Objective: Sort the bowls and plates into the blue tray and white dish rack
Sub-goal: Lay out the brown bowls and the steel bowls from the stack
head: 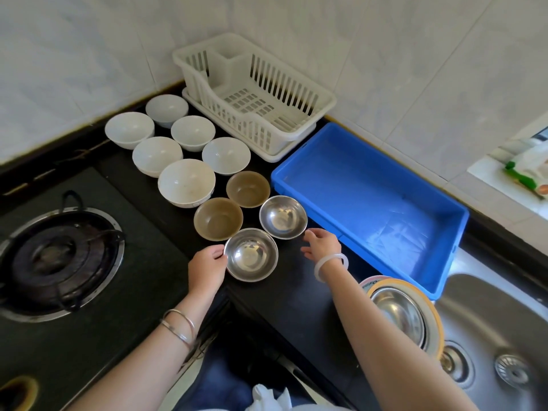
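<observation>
Steel bowls are in hand. Left grip [207,266] is curled vs. the near steel bowl [251,255], thumb on the rim, fingers down its left side. It looks clamped on it, tho the bowl sits flat on the bench [296,292], not lifted. Right grip [321,246] is apart, fingers loose, tips at the right rim of the far steel bowl [283,216]; can't tell if touching. One hand per bowl, prob. so both go in one trip or get nested.

Outward: two brown bowls [218,219] sit just behind-left of the steel pair. Beyond them, six white bowls [186,182] cluster toward the wall. All are grouped by kind, which should make sorting quick.

White dish rack [281,84] stands in the back corner, and the blue tray [370,185] lies just right of the bowls, close to the rack. Neither holds a dish, so the task is at its start, imo. The tray is a short reach from the right grip, so I'd guess the steel goes there.

Plates [433,310] are stacked at the sink [489,307] edge, lower right, w/ a steel dish [397,310] on top. Gas burner [56,256] is far left, well apart.
</observation>
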